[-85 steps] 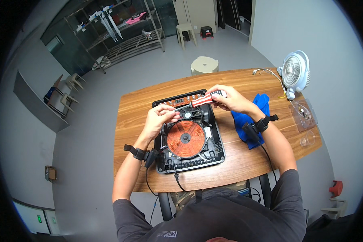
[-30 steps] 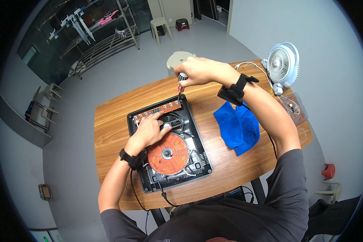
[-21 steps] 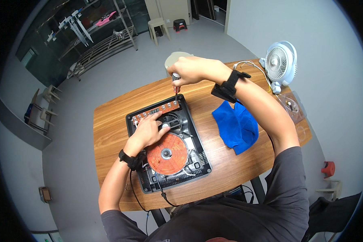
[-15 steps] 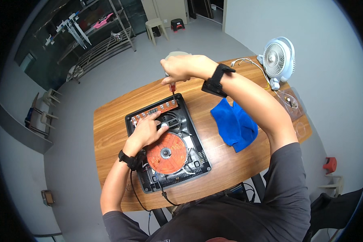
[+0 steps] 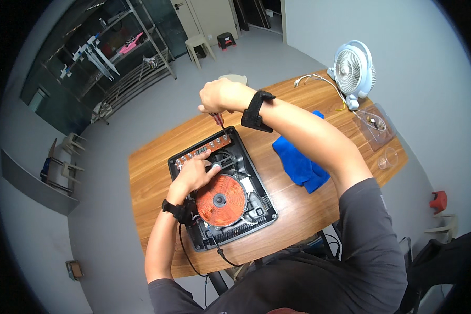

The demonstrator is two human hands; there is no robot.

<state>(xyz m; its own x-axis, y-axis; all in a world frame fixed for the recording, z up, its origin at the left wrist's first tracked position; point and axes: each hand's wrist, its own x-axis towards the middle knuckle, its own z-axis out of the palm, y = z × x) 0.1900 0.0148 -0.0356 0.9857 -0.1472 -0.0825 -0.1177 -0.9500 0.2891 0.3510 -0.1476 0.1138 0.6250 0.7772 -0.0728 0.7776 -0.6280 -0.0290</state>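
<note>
An opened induction cooker (image 5: 262, 191) lies on the wooden table, its inside showing a round copper-coloured coil (image 5: 210, 211) and an orange control board (image 5: 214, 143) along the far edge. My right hand (image 5: 220, 97) is closed round the red handle of a screwdriver (image 5: 218, 120). Its shaft slants down to the right end of the board; the hand partly covers the handle, and the tip's exact contact is too small to make out. With fingers spread, my left hand (image 5: 192, 174) rests on the cooker, fingertips at the board's near edge and thumb beside the fan housing.
Right of the cooker lies a blue cloth (image 5: 298, 166), partly under my right forearm. A white fan (image 5: 350, 72), a clear tray (image 5: 378, 137) with small parts and a clear cup (image 5: 388, 158) stand at the table's right. A black cord (image 5: 226, 256) hangs over the near edge.
The screwdriver handle now leans to the left, where it stood nearly upright, and my right hand has turned with it. My left hand stays on the cooker. The whole view has shifted slightly.
</note>
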